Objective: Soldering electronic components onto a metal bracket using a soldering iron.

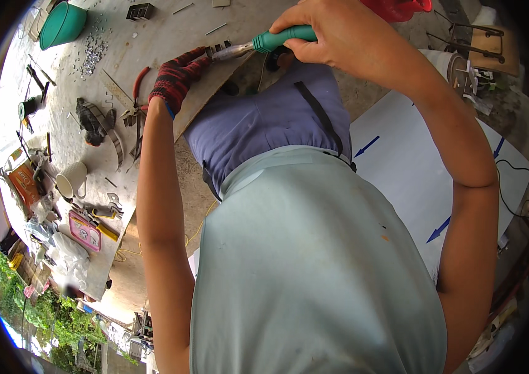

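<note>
My left hand [178, 78], in a red and black glove, grips a small dark metal piece [219, 47] at the table's edge. My bare right hand [323, 37] is wrapped round the green handle [267, 42] of a tool, whose metal end [236, 51] meets that piece. Red-handled pliers [139, 87] and some flat metal parts [118, 90] lie just left of my glove, with a dark object and curved strip [93, 121] farther left.
The table [171, 31] carries a green bucket [62, 25], scattered small bits [95, 47], a white mug [71, 180], a pink tray [83, 229] and assorted tools. At right are a large white sheet [401, 162] with blue arrows, cables and a red container [395, 7].
</note>
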`<state>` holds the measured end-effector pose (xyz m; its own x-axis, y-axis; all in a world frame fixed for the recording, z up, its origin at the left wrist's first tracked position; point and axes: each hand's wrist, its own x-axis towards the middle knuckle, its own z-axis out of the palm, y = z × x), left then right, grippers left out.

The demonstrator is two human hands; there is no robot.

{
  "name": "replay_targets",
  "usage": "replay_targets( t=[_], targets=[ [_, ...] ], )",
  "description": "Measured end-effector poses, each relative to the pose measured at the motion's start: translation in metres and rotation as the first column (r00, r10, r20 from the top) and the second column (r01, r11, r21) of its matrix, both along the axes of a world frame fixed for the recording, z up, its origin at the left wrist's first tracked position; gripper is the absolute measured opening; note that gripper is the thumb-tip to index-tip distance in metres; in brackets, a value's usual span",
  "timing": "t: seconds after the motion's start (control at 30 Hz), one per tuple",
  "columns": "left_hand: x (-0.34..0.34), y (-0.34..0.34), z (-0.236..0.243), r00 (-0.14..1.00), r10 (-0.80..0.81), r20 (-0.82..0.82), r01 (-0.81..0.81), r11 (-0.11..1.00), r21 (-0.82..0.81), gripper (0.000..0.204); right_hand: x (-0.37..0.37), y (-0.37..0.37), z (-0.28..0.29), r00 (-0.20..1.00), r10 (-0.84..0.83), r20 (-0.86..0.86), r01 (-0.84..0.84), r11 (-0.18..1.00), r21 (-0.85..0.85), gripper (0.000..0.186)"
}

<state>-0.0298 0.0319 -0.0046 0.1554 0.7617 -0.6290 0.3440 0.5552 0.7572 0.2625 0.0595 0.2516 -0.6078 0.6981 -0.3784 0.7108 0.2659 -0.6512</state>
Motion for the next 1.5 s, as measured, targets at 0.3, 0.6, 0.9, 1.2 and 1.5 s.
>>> replay_targets(
  t=[0.3, 0.6, 0.9, 1.2, 1.5],
  targets=[
    [0.002, -0.001, 0.003, 0.999, 0.035, 0.024, -0.035, 0.999, -0.011, 0.046, -0.002, 0.003, 0.003, 1.000, 0.006, 0.018, -0.007, 1.000, 0.015, 0.034],
    [0.000, 0.000, -0.013, 0.999, 0.007, 0.047, -0.007, 1.000, 0.000, 0.049, 0.020, 0.003, -0.031, 0.987, 0.117, -0.107, -0.082, 0.954, 0.289, 0.033],
    [-0.002, 0.002, -0.002, 1.000, 0.001, 0.029, -0.001, 1.000, -0.016, 0.049, 0.012, 0.017, -0.014, 0.994, 0.087, -0.071, -0.069, 0.972, 0.223, 0.033],
    [-0.001, -0.004, 0.002, 0.999, 0.033, 0.044, -0.032, 0.999, -0.024, 0.047, 0.016, 0.024, 0.012, 0.983, -0.157, 0.097, 0.171, 0.973, -0.157, 0.032],
    [0.002, -0.007, 0.017, 0.994, 0.082, 0.069, -0.077, 0.995, -0.062, 0.047, 0.065, 0.031, 0.002, 0.860, -0.114, -0.498, 0.146, 0.989, 0.027, 0.035]
  ],
)
